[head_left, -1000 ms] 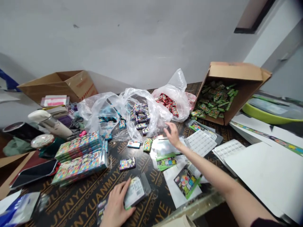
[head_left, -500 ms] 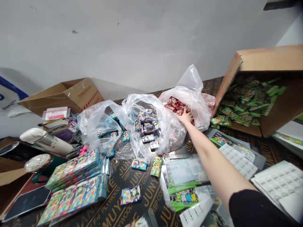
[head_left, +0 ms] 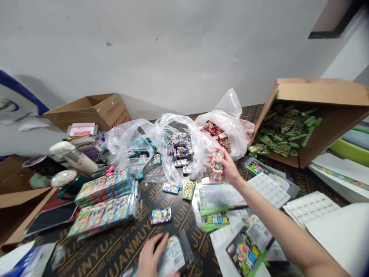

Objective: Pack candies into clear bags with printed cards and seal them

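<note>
My right hand (head_left: 229, 167) is closed round a small red, brightly printed box (head_left: 217, 166), held above a stack of clear plastic sleeves (head_left: 221, 195). Behind it, an open plastic bag (head_left: 232, 129) holds red packets (head_left: 215, 130). At the bottom edge my left hand (head_left: 151, 256) grips a dark-edged plastic pouch (head_left: 174, 254) with a pale printed face; its lower fingers are partly cut off. Between the hands lie a purple packet (head_left: 161, 216), a green packet (head_left: 189, 190) and a blue packet (head_left: 170, 188) on the black printed board (head_left: 135, 234).
Bags of purple packets (head_left: 181, 152) and blue packets (head_left: 157, 159) stand at centre. A tipped carton (head_left: 319, 92) with green packets is at right. At left are stacked printed packs (head_left: 106, 209), a white bottle (head_left: 76, 157), a phone (head_left: 53, 217) and a carton (head_left: 92, 111). Label sheets (head_left: 266, 192) lie right.
My right hand has come out of the bag of red packets toward me, now with a red box in it. My left hand has come further into view with the pouch. The camera view has shifted.
</note>
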`<control>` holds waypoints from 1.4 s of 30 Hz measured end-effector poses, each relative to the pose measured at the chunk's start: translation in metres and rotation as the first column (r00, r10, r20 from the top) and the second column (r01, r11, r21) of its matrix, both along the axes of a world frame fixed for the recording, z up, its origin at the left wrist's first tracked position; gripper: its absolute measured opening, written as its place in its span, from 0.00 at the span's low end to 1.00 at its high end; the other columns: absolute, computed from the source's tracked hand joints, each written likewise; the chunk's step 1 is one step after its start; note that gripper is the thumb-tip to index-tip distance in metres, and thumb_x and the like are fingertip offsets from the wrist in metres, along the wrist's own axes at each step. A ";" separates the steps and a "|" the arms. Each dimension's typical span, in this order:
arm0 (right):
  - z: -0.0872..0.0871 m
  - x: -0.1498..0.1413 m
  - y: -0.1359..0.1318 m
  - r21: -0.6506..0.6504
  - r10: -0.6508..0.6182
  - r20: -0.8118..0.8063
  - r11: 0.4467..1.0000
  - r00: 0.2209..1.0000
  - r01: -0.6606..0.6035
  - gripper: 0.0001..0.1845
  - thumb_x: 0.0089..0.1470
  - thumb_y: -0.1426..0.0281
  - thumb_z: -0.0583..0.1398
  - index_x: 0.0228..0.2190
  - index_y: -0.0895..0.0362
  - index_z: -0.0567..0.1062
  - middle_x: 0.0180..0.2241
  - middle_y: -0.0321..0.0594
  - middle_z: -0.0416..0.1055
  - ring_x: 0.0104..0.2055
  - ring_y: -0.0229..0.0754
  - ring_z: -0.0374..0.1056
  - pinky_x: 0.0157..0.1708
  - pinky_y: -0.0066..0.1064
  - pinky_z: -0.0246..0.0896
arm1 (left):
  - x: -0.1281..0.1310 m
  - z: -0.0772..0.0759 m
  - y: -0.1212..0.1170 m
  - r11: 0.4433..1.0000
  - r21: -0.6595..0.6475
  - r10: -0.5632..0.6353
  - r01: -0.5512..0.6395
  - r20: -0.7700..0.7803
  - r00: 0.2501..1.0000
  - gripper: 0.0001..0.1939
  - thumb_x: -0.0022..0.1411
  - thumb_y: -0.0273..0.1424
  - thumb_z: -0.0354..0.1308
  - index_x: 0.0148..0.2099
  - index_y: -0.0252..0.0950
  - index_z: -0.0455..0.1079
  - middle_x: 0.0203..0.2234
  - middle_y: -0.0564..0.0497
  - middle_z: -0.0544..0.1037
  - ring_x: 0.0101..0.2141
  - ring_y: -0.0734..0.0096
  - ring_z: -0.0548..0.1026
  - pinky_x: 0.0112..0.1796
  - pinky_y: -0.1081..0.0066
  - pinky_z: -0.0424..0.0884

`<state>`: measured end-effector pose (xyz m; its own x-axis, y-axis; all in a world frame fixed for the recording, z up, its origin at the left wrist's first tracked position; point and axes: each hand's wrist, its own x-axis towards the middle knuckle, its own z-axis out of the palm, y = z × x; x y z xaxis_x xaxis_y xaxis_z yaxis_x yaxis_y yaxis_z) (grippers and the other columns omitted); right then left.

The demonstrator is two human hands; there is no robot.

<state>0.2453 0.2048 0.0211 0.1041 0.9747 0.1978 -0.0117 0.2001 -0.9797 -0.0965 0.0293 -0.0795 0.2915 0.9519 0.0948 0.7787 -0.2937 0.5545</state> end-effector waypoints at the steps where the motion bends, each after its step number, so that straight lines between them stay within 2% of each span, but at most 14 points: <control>1: -0.005 -0.021 -0.025 -0.040 0.106 -0.124 0.993 0.987 -0.112 0.28 0.47 0.66 0.54 0.51 0.51 0.56 0.40 0.42 0.71 0.37 0.46 0.70 0.34 0.40 0.66 | 0.011 0.014 0.002 0.998 -0.029 0.056 -0.053 0.103 0.993 0.33 0.45 0.44 0.61 0.54 0.43 0.63 0.49 0.45 0.68 0.49 0.53 0.66 0.48 0.57 0.63; 5: -0.030 -0.094 -0.105 -0.107 0.271 -0.291 0.944 0.917 -0.313 0.25 0.48 0.66 0.55 0.49 0.50 0.58 0.42 0.42 0.70 0.41 0.47 0.69 0.38 0.42 0.66 | 0.065 0.057 0.013 0.970 -0.189 0.232 -0.151 0.547 0.804 0.20 0.51 0.40 0.58 0.45 0.36 0.68 0.39 0.46 0.74 0.40 0.63 0.72 0.43 0.64 0.66; 8: -0.043 -0.124 -0.133 -0.072 0.310 -0.198 0.942 0.930 -0.329 0.24 0.51 0.65 0.54 0.51 0.50 0.57 0.44 0.42 0.69 0.44 0.46 0.68 0.44 0.43 0.63 | 0.089 0.063 0.020 0.922 -0.372 0.367 -0.110 0.742 0.561 0.17 0.47 0.39 0.62 0.37 0.32 0.69 0.27 0.50 0.74 0.28 0.71 0.72 0.32 0.71 0.68; 11: -0.045 -0.130 -0.139 0.018 0.264 0.037 0.964 0.964 -0.265 0.25 0.51 0.63 0.55 0.51 0.50 0.58 0.49 0.42 0.64 0.50 0.46 0.62 0.51 0.43 0.56 | 0.088 0.062 0.023 0.893 -0.446 0.431 -0.053 0.819 0.379 0.16 0.42 0.35 0.66 0.31 0.31 0.67 0.23 0.53 0.73 0.25 0.75 0.70 0.30 0.75 0.66; 16: -0.038 -0.117 -0.137 0.146 0.132 0.266 0.974 0.955 -0.175 0.29 0.52 0.61 0.56 0.55 0.50 0.57 0.57 0.39 0.54 0.59 0.45 0.49 0.57 0.43 0.45 | 0.064 0.069 0.022 0.884 -0.467 0.433 0.012 0.829 0.355 0.16 0.40 0.33 0.67 0.30 0.32 0.67 0.21 0.55 0.72 0.23 0.77 0.70 0.27 0.76 0.65; 20: -0.029 -0.110 -0.153 0.107 0.260 0.341 0.944 0.903 -0.313 0.18 0.56 0.62 0.51 0.48 0.51 0.68 0.47 0.40 0.68 0.50 0.44 0.63 0.51 0.41 0.55 | 0.050 0.075 0.016 0.878 -0.478 0.438 0.024 0.823 0.360 0.20 0.40 0.33 0.68 0.35 0.30 0.68 0.22 0.54 0.73 0.22 0.77 0.70 0.25 0.77 0.66; 23: -0.024 -0.110 -0.173 0.064 0.402 0.426 0.880 0.810 -0.470 0.12 0.54 0.63 0.54 0.37 0.52 0.75 0.34 0.39 0.74 0.38 0.43 0.69 0.42 0.38 0.62 | 0.042 0.076 0.012 0.851 -0.521 0.521 -0.067 0.821 0.234 0.32 0.41 0.33 0.67 0.49 0.34 0.61 0.24 0.54 0.74 0.22 0.76 0.72 0.25 0.76 0.67; 26: -0.023 -0.112 -0.187 0.141 0.362 0.498 0.863 0.788 -0.485 0.20 0.45 0.63 0.62 0.43 0.51 0.71 0.42 0.41 0.71 0.45 0.46 0.65 0.48 0.40 0.58 | 0.036 0.077 0.006 0.833 -0.549 0.552 -0.065 0.820 0.151 0.38 0.39 0.30 0.68 0.53 0.35 0.57 0.26 0.52 0.75 0.24 0.74 0.74 0.28 0.73 0.70; 28: -0.023 -0.114 -0.191 0.192 0.303 0.531 0.866 0.791 -0.461 0.40 0.38 0.61 0.66 0.53 0.51 0.61 0.53 0.44 0.60 0.56 0.50 0.54 0.55 0.44 0.49 | 0.038 0.077 0.000 0.833 -0.553 0.543 0.007 0.821 0.177 0.40 0.38 0.29 0.69 0.54 0.35 0.56 0.26 0.52 0.75 0.24 0.73 0.74 0.29 0.72 0.70; 30: -0.022 -0.118 -0.192 0.198 0.315 0.576 0.842 0.754 -0.502 0.50 0.35 0.61 0.67 0.58 0.52 0.52 0.58 0.45 0.51 0.60 0.52 0.46 0.57 0.45 0.42 | 0.043 0.076 -0.007 0.824 -0.562 0.531 0.078 0.812 0.240 0.42 0.38 0.29 0.69 0.55 0.34 0.55 0.23 0.53 0.75 0.23 0.73 0.74 0.29 0.72 0.70; 33: -0.022 -0.121 -0.193 0.180 0.347 0.639 0.800 0.686 -0.573 0.47 0.36 0.63 0.66 0.56 0.52 0.54 0.55 0.44 0.56 0.57 0.51 0.50 0.57 0.45 0.42 | 0.047 0.072 -0.014 0.820 -0.556 0.480 0.136 0.797 0.368 0.44 0.40 0.31 0.68 0.57 0.34 0.52 0.19 0.56 0.73 0.21 0.72 0.73 0.27 0.73 0.68; 37: -0.029 -0.115 -0.195 0.193 0.249 0.632 0.867 0.734 -0.460 0.42 0.33 0.67 0.66 0.52 0.51 0.60 0.49 0.43 0.62 0.51 0.50 0.57 0.53 0.44 0.47 | 0.029 0.059 -0.019 0.916 -0.401 0.306 -0.009 0.685 0.661 0.33 0.48 0.38 0.62 0.55 0.34 0.57 0.30 0.47 0.76 0.33 0.65 0.75 0.35 0.67 0.69; 40: -0.041 -0.105 -0.194 0.183 0.178 0.552 0.927 0.815 -0.327 0.40 0.34 0.67 0.66 0.51 0.53 0.59 0.49 0.43 0.61 0.51 0.49 0.58 0.52 0.41 0.51 | 0.007 0.044 -0.024 0.990 -0.128 0.105 -0.063 0.361 0.927 0.31 0.46 0.39 0.63 0.52 0.37 0.63 0.45 0.43 0.71 0.47 0.57 0.68 0.47 0.59 0.62; 42: -0.049 -0.099 -0.192 0.169 0.159 0.516 0.945 0.842 -0.281 0.40 0.34 0.65 0.66 0.51 0.53 0.59 0.50 0.44 0.61 0.51 0.49 0.58 0.52 0.40 0.52 | -0.001 0.034 -0.028 0.998 -0.051 -0.018 0.024 0.118 0.993 0.37 0.40 0.41 0.65 0.54 0.38 0.61 0.50 0.43 0.67 0.51 0.53 0.63 0.52 0.54 0.54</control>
<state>0.1461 0.0126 -0.0281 -0.2778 0.8804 0.3843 0.3851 0.4686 -0.7951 -0.0979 0.0009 -0.0455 0.3017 0.9500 0.0799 0.7013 -0.2779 0.6565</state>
